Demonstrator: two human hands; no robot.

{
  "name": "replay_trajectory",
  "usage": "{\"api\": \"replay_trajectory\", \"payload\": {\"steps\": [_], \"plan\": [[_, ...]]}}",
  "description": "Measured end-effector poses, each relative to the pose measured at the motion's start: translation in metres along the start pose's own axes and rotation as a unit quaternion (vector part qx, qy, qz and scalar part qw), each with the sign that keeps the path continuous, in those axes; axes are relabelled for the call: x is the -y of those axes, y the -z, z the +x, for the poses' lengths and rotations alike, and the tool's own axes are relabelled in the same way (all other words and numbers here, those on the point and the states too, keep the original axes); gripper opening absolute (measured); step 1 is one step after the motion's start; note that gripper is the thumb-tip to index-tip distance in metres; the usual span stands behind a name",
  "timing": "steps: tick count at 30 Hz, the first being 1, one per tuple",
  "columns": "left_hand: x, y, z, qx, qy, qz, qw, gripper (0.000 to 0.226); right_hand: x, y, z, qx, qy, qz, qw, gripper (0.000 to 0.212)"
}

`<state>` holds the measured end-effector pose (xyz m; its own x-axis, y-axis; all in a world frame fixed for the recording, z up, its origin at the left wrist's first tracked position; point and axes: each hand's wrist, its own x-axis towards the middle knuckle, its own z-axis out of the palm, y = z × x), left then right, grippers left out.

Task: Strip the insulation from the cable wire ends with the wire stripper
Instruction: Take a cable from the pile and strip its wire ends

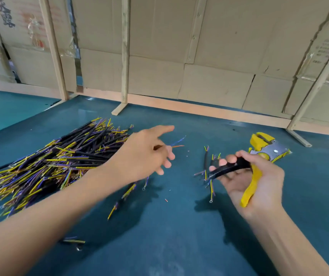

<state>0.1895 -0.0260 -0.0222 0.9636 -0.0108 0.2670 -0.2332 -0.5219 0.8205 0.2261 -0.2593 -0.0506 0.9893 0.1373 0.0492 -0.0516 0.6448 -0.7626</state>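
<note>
A yellow and black wire stripper (263, 154) is gripped by my right hand (255, 182) at the right, its jaws pointing away from me and its handles spread in my palm. My left hand (147, 154) hovers at the centre, above the right edge of a big heap of black cables (56, 162) with yellow, blue and brown wire ends. It pinches a cable whose thin blue and brown wire ends (177, 142) stick out to the right past the fingers. A small group of cables (207, 170) lies on the table between my hands.
The blue table top (179, 226) carries a few stray cables (127, 192) and tiny insulation scraps (166, 200). Cardboard panels on wooden posts (124, 56) wall off the far edge.
</note>
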Motion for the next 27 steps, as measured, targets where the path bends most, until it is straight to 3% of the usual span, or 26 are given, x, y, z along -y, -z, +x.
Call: {"api": "replay_trajectory", "payload": {"steps": [5,8,12,16,18,21,24,27], "plan": [[-0.036,-0.039,0.057,0.118,0.120,-0.100,0.981,0.032,0.017,0.029,0.017,-0.032,0.037,0.072,0.996,0.017],[-0.034,-0.073,0.075,0.146,0.172,-0.026,0.974,0.028,0.019,0.036,0.021,-0.054,0.039,0.083,0.994,0.016],[-0.015,-0.102,0.089,0.075,0.138,0.054,0.986,0.028,0.017,0.039,0.022,-0.056,0.028,0.076,0.995,0.017],[-0.007,-0.076,0.088,-0.014,0.092,0.095,0.991,0.037,0.013,0.038,0.021,-0.041,0.017,0.064,0.997,0.018],[-0.001,-0.049,0.084,0.003,0.066,0.226,0.972,0.027,0.011,0.035,0.022,-0.035,0.010,0.042,0.998,0.015],[0.009,-0.008,0.074,0.128,0.124,0.393,0.902,0.039,0.007,0.034,0.023,-0.042,0.003,0.017,0.999,0.014],[0.021,0.009,0.058,0.201,0.161,0.440,0.860,0.044,0.007,0.035,0.023,-0.052,0.001,0.011,0.999,0.014],[0.031,0.008,0.045,0.199,0.133,0.440,0.866,0.037,0.006,0.036,0.022,-0.066,-0.006,0.005,0.998,0.015]]}}
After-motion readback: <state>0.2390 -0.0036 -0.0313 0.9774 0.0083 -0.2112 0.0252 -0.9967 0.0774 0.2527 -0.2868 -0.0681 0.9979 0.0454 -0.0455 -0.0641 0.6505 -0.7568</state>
